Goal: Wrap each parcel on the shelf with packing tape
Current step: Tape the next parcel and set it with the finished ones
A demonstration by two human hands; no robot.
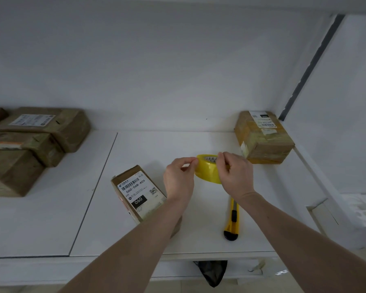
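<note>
- Yellow utility knife (231, 218) lay near the shelf (199, 240) front edge, right of centre.
- Labelled parcel (138, 192) lay left of the knife, partly under the left forearm.
- Left hand (179, 178) pinched the tape end; right hand (236, 176) gripped the yellow tape roll (207, 169), mid-shelf.
- Taped parcel (263, 137) sat in the back right corner.
- Stacked parcels (32, 142) occupied the left back.

Both forearms are bare from the lower edge of the view up to the wrists, with no sleeve showing. The left hand (179, 178) and right hand (236, 176) wear no gloves, rings, watch or bracelet. Fingers (190, 160) are short-nailed.
</note>
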